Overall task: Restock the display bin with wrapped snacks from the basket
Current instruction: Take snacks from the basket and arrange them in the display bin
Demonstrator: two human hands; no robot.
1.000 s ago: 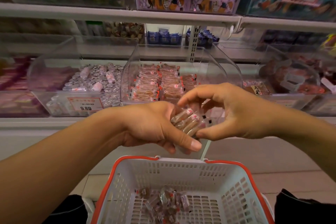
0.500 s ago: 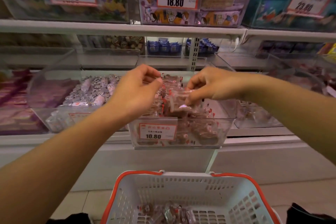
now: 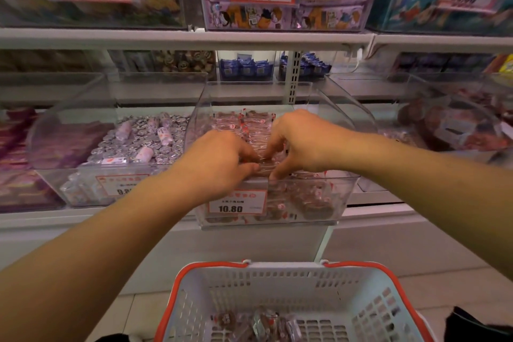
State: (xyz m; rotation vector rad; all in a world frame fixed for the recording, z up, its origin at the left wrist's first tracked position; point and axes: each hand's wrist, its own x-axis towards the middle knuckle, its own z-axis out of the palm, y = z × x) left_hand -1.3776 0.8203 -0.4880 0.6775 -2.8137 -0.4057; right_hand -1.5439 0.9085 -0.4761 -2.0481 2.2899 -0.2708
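Both hands reach into the clear display bin tagged 10.80. The left hand and right hand pinch a few wrapped snacks between curled fingers over the front pile. More lie in the basket below.

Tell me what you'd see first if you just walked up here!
Two bare hands, the left hand and right hand, meet over a clear bin in the middle of the shelf, fingers down among brown wrapped snacks. Its price tag reads 10.80. Just below sits a white basket with a red rim, a few snacks left at its bottom.
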